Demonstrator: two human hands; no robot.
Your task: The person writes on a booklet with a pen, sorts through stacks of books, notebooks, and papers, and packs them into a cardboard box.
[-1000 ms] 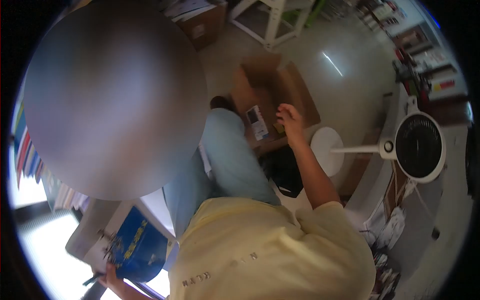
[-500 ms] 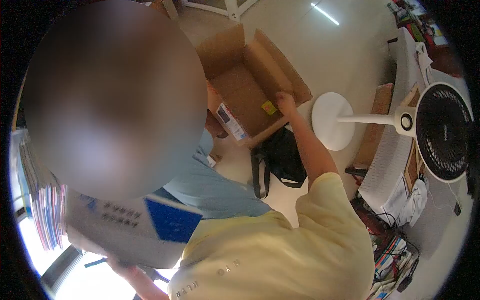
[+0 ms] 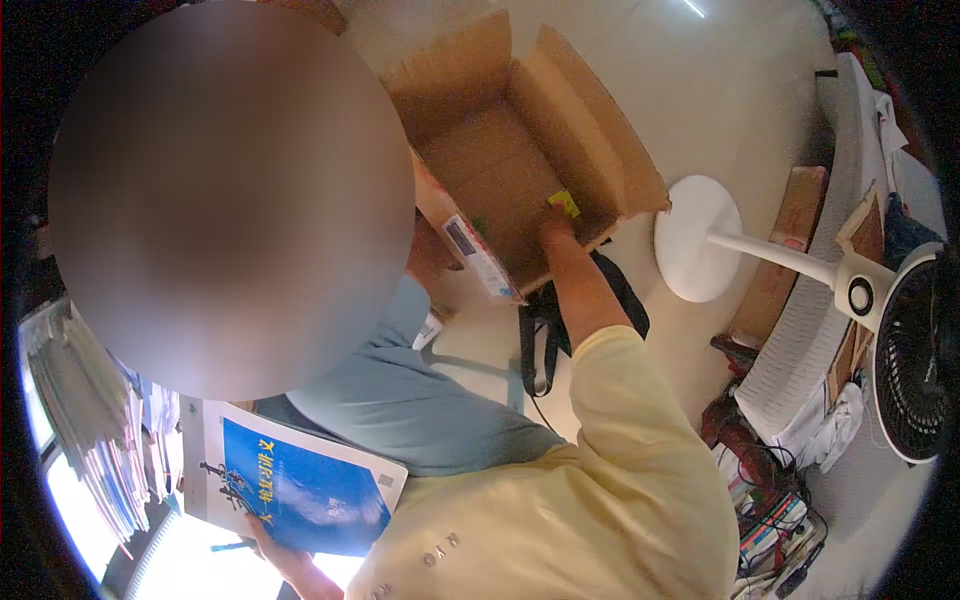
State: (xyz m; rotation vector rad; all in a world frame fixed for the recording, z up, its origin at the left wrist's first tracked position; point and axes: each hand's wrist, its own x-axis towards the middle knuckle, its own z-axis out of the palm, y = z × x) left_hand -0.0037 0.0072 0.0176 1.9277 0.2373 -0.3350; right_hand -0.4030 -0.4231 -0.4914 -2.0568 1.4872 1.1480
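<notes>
At the lower left, my left hand (image 3: 283, 556) grips the lower edge of a blue and white book (image 3: 310, 490) with large printed characters on its cover. A teal pen (image 3: 232, 546) shows beside that hand. My right hand (image 3: 554, 228) is down inside an open cardboard box (image 3: 490, 150), with its fingertips at a small yellow item (image 3: 565, 204) near the box's right side. The fingers are too small and partly hidden, so their grip is unclear. A white label (image 3: 475, 258) is on the box's near-left wall.
A black bag (image 3: 620, 290) lies beside the box. A white fan (image 3: 910, 350) with a round base (image 3: 698, 238) stands to the right. Books and cables (image 3: 775, 530) are at the lower right, stacked papers (image 3: 85, 400) at the left. A large blurred disc covers the upper left.
My right hand has gone from above the box, past its right side, down to the yellow item. The book in my left hand has turned to show its blue cover. The view has shifted too.
</notes>
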